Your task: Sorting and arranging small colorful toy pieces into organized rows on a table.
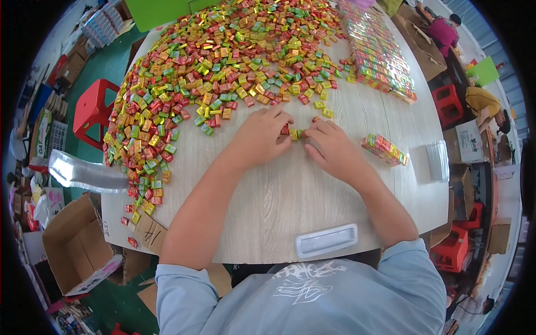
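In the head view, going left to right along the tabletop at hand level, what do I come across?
Left flank of the loose candy pile, left hand, short candy row, right hand, small packed candy block, stack of clear plastic.

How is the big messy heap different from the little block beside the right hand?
The heap is jumbled, but the block is lined up neatly. The heap spreads far across the table, but the block takes up only a small spot. Both have red and yellow pieces.
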Tool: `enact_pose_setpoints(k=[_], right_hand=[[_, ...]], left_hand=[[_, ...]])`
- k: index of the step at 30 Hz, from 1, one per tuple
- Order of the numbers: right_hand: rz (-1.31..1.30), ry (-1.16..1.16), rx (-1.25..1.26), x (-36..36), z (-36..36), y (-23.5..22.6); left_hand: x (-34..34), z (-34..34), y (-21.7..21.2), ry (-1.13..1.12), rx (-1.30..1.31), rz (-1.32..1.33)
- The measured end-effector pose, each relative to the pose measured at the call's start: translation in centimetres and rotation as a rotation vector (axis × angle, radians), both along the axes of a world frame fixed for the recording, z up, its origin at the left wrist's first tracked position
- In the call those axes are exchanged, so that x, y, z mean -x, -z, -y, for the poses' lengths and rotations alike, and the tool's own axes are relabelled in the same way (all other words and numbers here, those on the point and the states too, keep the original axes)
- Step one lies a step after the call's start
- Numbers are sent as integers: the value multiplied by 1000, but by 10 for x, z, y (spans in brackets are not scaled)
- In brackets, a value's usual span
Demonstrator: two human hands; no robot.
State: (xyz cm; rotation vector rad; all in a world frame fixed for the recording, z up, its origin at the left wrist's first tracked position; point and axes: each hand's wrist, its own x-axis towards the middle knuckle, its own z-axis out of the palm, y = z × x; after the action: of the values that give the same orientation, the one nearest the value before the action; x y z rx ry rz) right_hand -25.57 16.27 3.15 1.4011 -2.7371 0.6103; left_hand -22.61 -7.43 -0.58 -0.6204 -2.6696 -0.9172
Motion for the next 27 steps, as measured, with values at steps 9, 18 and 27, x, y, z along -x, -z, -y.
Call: enact_pose_setpoints(k=[9,18,27], right_hand=[[67,23,51,-7,-7,5],[-40,232,167,13,-12,4],[-123,307,58,29,-18,19]], left_hand=[[-4,-9,-7,-8,85,114],[-1,-6,-8,45,15,139],[1,0,-5,73,-40,138]])
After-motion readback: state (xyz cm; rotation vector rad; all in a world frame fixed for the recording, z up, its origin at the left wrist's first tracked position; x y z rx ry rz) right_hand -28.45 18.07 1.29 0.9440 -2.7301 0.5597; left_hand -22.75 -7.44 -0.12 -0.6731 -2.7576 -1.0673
